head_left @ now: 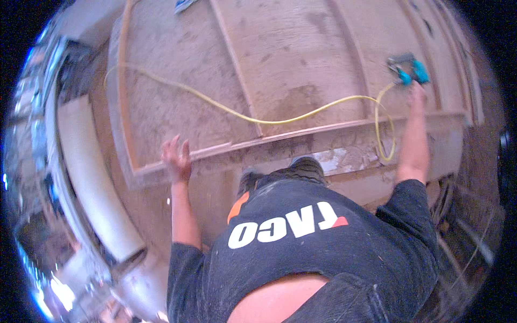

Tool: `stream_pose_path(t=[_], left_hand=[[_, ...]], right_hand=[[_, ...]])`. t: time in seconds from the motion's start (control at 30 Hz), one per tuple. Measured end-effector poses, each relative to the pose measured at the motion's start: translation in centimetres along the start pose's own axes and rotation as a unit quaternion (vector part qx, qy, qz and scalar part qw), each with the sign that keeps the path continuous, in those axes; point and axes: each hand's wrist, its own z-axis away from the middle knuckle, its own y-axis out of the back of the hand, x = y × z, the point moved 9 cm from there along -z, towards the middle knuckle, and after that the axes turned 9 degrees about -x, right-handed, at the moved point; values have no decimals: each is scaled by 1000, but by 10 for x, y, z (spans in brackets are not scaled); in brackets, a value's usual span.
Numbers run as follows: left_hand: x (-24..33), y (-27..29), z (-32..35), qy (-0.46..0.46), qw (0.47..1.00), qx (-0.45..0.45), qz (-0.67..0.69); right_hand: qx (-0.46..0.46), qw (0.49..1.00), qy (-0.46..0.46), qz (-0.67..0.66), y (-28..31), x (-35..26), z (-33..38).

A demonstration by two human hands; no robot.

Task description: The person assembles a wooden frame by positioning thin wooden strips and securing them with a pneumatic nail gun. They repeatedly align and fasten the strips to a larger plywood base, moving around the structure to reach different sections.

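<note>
My right hand (pixel 418 92) is closed on a teal and black nail gun (pixel 407 69), at the upper right over a large wooden panel (pixel 291 48). From the tool a thin yellow air hose (pixel 269 122) loops down once, then runs across the panel to the far left. My left hand (pixel 176 158) has its fingers spread and holds nothing; it is over or touching the near edge strip (pixel 274 134), close to the panel's left corner. Whether it touches the wood I cannot tell. The right fingers are partly hidden by the tool.
Narrow wooden battens (pixel 232 56) cross the panel and frame its edges. A long pale roll (pixel 96 172) lies on the left, beside cluttered goods. Pale scraps (pixel 350 161) are by my feet. Dark bars and cords (pixel 466 231) are at the lower right.
</note>
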Motion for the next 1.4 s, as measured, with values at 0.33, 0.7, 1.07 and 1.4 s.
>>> stream_pose_path(t=[0.33, 0.7, 1.07, 1.4], left_hand=[[67, 12, -15, 67, 997, -49, -6], [98, -22, -74, -104, 986, -84, 96], [224, -46, -57, -511, 814, -190, 203], [131, 24, -157, -362, 849, -140, 357]], right_hand=[[-99, 946, -196, -236, -49, 63, -126], [-62, 977, -58, -193, 26, -38, -134], [151, 972, 78, -160, 323, -162, 205], [238, 959, 62, -139, 455, -129, 453]])
